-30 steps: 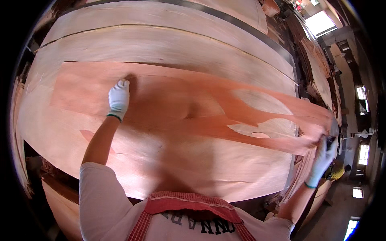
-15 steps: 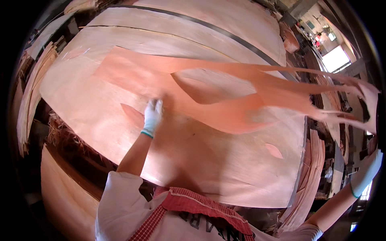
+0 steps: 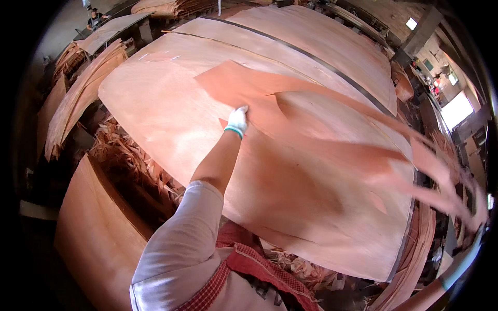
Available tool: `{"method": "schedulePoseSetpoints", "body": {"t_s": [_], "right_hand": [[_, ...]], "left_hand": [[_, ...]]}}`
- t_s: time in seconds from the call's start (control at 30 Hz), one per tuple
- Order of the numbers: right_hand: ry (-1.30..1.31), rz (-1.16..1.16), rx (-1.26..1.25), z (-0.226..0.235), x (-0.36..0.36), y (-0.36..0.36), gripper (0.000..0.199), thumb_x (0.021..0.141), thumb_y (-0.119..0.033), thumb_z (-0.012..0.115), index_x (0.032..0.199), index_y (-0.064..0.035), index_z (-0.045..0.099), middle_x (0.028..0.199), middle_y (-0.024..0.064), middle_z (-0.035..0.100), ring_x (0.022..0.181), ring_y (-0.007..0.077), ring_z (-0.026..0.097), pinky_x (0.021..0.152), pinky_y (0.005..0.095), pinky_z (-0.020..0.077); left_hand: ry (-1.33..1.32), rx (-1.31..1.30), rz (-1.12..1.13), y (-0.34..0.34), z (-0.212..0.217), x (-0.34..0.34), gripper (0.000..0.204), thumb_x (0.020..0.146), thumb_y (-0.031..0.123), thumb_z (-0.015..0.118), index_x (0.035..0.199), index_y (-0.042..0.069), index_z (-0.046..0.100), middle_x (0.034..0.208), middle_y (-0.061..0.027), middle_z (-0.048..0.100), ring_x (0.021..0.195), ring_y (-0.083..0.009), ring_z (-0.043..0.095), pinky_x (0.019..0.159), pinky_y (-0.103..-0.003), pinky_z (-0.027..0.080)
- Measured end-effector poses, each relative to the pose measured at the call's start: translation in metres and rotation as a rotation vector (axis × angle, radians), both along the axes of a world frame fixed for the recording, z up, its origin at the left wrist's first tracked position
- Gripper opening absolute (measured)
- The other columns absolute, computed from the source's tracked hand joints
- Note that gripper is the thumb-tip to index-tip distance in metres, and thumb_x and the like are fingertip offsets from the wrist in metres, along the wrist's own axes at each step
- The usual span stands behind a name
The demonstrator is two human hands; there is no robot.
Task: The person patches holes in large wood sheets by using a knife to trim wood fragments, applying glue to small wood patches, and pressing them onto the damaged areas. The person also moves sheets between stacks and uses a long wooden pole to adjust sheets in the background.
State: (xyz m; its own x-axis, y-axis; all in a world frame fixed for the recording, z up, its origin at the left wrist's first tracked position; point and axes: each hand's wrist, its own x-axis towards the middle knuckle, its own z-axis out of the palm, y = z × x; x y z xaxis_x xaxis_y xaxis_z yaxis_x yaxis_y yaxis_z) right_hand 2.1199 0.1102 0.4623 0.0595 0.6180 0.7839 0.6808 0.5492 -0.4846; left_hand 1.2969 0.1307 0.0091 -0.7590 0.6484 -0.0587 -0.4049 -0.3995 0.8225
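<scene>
A thin orange-brown wood veneer sheet (image 3: 306, 124), torn into long strips at its right end, lies partly over a broad stack of paler veneer (image 3: 171, 98). My left hand (image 3: 238, 120), in a white glove with a teal cuff, is closed on the sheet's near edge. At the far right, my gloved right hand (image 3: 464, 262) is raised where the strips come together. Motion smears its fingers, but the lifted strips run into its grip. A small veneer scrap (image 3: 223, 123) shows beside my left hand, partly covered. Another pale scrap (image 3: 378, 202) lies near the stack's right edge.
A dark band (image 3: 306, 49) crosses the stack's far part. Shredded veneer (image 3: 135, 155) is heaped below its left edge. Curved veneer piles (image 3: 83, 98) stand left, with a large curved sheet (image 3: 98, 233) nearer. A person (image 3: 96, 19) is far off at the upper left.
The view has swung left, so the stack appears farther right. The veneer sheet has shifted rightward over the stack. My right hand has dropped lower with the strips, and my left hand has closed on the edge.
</scene>
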Motion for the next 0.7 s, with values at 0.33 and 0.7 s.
{"method": "schedulePoseSetpoints", "body": {"t_s": [0.33, 0.7], "right_hand": [[0.693, -0.241, -0.684, -0.223, -0.112, -0.176, 0.028, 0.088, -0.042, 0.065, 0.093, -0.0140, 0.064, 0.071, -0.0085, 0.051, 0.054, 0.0040, 0.035, 0.047, 0.0219, 0.0241], [0.845, -0.108, -1.237, -0.381, -0.400, -0.250, 0.011, 0.091, -0.023, 0.065, 0.090, -0.0159, 0.057, 0.060, -0.0065, 0.044, 0.045, 0.0056, 0.039, 0.040, 0.0213, 0.0279]], "left_hand": [[0.916, -0.244, 0.150, 0.007, 0.128, -0.170, 0.025, 0.083, 0.018, 0.059, 0.097, -0.002, 0.065, 0.087, -0.0211, 0.069, 0.080, -0.0334, 0.065, 0.073, -0.041, 0.051], [0.649, -0.169, -0.022, -0.173, 0.158, -0.428, 0.034, 0.098, 0.014, 0.051, 0.127, -0.001, 0.057, 0.124, -0.0101, 0.060, 0.116, -0.0197, 0.055, 0.102, -0.033, 0.043]]}}
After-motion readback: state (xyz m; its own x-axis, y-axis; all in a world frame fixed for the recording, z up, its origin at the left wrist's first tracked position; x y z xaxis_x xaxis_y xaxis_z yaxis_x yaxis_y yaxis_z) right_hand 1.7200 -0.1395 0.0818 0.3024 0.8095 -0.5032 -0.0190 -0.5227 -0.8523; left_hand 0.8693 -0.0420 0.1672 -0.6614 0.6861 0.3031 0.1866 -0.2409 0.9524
